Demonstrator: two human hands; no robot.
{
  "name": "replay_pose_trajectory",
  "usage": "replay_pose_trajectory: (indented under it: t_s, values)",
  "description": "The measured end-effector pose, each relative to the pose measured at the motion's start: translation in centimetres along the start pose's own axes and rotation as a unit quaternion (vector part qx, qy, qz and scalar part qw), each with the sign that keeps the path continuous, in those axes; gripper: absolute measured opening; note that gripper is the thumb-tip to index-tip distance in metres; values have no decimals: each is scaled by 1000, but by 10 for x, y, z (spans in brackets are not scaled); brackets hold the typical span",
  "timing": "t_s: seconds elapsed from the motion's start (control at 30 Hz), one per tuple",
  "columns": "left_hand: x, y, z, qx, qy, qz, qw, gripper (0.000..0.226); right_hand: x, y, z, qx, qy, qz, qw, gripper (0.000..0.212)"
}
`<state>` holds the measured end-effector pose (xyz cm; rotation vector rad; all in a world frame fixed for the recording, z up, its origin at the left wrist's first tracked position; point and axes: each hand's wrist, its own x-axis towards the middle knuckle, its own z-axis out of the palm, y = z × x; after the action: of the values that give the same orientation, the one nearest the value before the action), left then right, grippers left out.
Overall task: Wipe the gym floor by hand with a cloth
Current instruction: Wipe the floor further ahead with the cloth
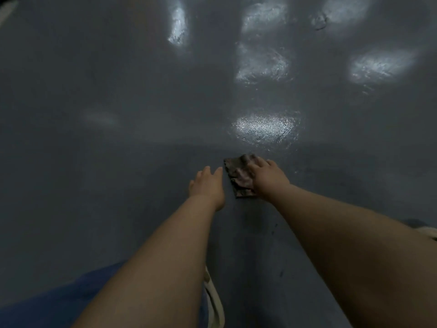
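A dark, crumpled cloth (pixel 237 176) lies flat on the dark grey gym floor (pixel 118 150) in the middle of the view. My right hand (pixel 268 177) presses down on the cloth's right half, fingers spread over it. My left hand (pixel 208 185) rests palm-down on the bare floor just left of the cloth, fingers apart, holding nothing. Both forearms reach forward from the bottom of the frame.
Bright wet patches reflect ceiling light, the nearest patch (pixel 263 127) just beyond the cloth and others (pixel 262 62) farther off. Blue clothing (pixel 59 301) and a pale strap (pixel 214 301) show at the bottom left. A pale edge (pixel 8 9) sits at the top left corner.
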<state>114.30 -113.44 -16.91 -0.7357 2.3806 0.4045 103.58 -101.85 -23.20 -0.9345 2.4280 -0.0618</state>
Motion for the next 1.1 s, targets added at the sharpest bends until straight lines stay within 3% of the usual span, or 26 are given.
replay_pose_trajectory:
  t_s: [0.3, 0.5, 0.57, 0.7, 0.77, 0.97, 1.1]
  values:
    - [69, 11, 43, -80, -60, -74, 992, 84, 53, 4, 52, -25, -82, -62, 994, 62]
    - [96, 30, 52, -131, -56, -95, 985, 78, 30, 19, 85, -34, -32, -131, 990, 53]
    - [100, 40, 53, -137, -56, -99, 984, 74, 9, 31, 102, -67, -43, -178, 981, 52]
    - [108, 59, 56, -130, -45, -88, 986, 71, 4, 70, 113, -113, 6, -273, 955, 53]
    - [110, 69, 57, -130, -54, -81, 987, 73, 17, 90, 100, -107, 29, -247, 963, 51]
    - [113, 80, 60, -49, -93, -68, 992, 70, 66, 171, 45, -65, 86, -4, 994, 53]
    - [117, 86, 49, -45, -57, -93, 993, 50, 72, 183, 30, -1, 58, 155, 986, 55]
